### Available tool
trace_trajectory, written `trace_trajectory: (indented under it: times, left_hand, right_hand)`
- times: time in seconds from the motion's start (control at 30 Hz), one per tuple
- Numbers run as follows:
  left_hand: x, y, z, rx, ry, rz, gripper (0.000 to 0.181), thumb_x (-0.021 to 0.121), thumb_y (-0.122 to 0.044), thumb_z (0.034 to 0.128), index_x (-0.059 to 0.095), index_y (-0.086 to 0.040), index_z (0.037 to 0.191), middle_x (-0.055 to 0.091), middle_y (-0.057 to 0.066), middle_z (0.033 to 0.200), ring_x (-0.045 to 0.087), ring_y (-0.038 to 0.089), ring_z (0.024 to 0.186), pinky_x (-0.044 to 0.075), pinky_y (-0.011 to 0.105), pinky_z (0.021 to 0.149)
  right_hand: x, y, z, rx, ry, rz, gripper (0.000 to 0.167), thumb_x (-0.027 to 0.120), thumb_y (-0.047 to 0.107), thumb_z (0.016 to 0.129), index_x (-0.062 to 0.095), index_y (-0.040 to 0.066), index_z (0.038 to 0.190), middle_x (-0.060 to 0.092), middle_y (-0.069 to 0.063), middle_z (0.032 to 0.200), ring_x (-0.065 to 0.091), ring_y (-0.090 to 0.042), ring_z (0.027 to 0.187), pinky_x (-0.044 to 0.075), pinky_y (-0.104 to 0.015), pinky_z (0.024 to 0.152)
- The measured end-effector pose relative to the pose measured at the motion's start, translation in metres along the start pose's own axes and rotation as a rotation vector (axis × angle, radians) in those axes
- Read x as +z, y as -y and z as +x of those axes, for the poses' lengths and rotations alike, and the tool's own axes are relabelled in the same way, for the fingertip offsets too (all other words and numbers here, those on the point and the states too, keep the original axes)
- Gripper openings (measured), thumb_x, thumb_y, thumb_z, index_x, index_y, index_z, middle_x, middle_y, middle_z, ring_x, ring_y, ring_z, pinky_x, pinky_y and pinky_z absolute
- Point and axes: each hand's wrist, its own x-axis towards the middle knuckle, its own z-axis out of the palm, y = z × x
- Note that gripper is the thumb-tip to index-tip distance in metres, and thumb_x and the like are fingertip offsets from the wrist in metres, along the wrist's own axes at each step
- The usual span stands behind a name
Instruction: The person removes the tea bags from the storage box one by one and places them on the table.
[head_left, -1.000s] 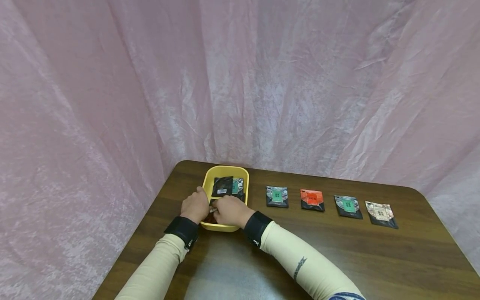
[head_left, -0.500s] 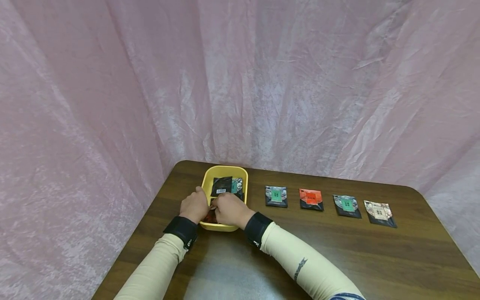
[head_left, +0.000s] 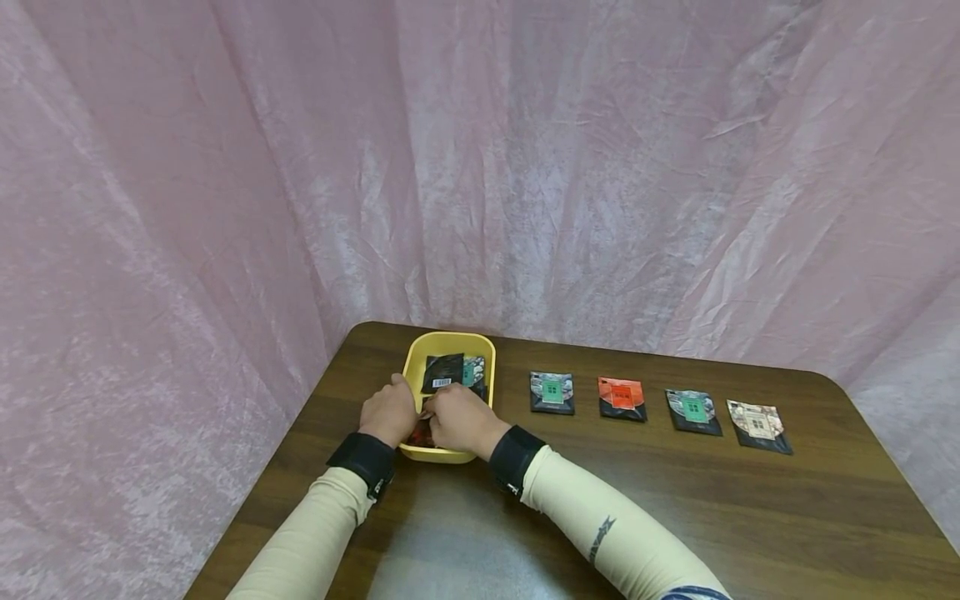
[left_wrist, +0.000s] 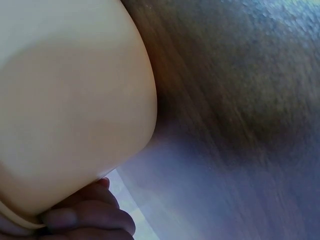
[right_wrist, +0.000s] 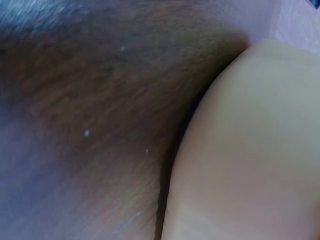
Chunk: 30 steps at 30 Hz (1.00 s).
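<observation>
A yellow plastic bin (head_left: 453,336) stands at the table's far left. My left hand (head_left: 388,412) grips its left rim; in the left wrist view the curled fingers (left_wrist: 100,216) lie against the bin's outer wall (left_wrist: 75,110). My right hand (head_left: 462,419) reaches inside over the front half, fingers bent down among the packets. Whether those fingertips pinch anything is hidden. Inside lie a black sachet with a barcode (head_left: 443,372), a green-labelled sachet (head_left: 474,372) and something dark red (head_left: 422,433) under the hands. The right wrist view shows just the bin's wall (right_wrist: 245,150) and the table.
Right of the bin, sachets lie apart in a row: a green-labelled one (head_left: 552,392), a red one (head_left: 622,398), another green-labelled one (head_left: 693,412) and a cream one (head_left: 760,426). Behind the brown wooden table (head_left: 675,517) hangs a pink curtain (head_left: 480,167).
The right hand's fingers have shifted slightly upward in the bin, and a pale bit seen at the fingertips earlier no longer shows. The left hand stays on the rim.
</observation>
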Motion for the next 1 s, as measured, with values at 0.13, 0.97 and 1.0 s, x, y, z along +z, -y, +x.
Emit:
trace_trajectory:
  times: [0.13,0.97,1.0]
  left_hand:
    - [0.002,0.001,0.001,0.001,0.0,0.002,0.033,0.067,-0.02,0.0986,0.052,0.005,0.115,0.073,0.027,0.103,0.075,0.042,0.089,0.06,0.058,0.079]
    - [-0.002,-0.003,-0.002,-0.002,0.003,0.017,0.039,0.074,-0.016,0.0912,0.05,0.005,0.114,0.071,0.027,0.101,0.074,0.041,0.087,0.06,0.058,0.078]
    - [-0.002,-0.002,-0.002,-0.003,0.004,0.016,0.039,0.074,-0.017,0.0915,0.05,0.005,0.114,0.071,0.027,0.101,0.074,0.041,0.086,0.06,0.058,0.078]
  right_hand:
    - [0.001,0.0,0.0,0.014,-0.006,-0.029,0.019,0.063,0.01,0.093,0.078,0.019,0.083,0.074,0.007,0.075,0.073,-0.013,0.078,0.059,-0.033,0.085]
    - [-0.031,-0.018,-0.029,0.028,-0.144,-0.078,0.031,0.06,0.008,0.099,0.08,0.009,0.122,0.081,-0.007,0.123,0.077,-0.022,0.117,0.056,-0.04,0.109]
    - [-0.034,-0.02,-0.032,0.026,-0.155,-0.071,0.032,0.06,0.008,0.099,0.079,0.009,0.124,0.08,-0.008,0.125,0.076,-0.024,0.12,0.055,-0.042,0.111]
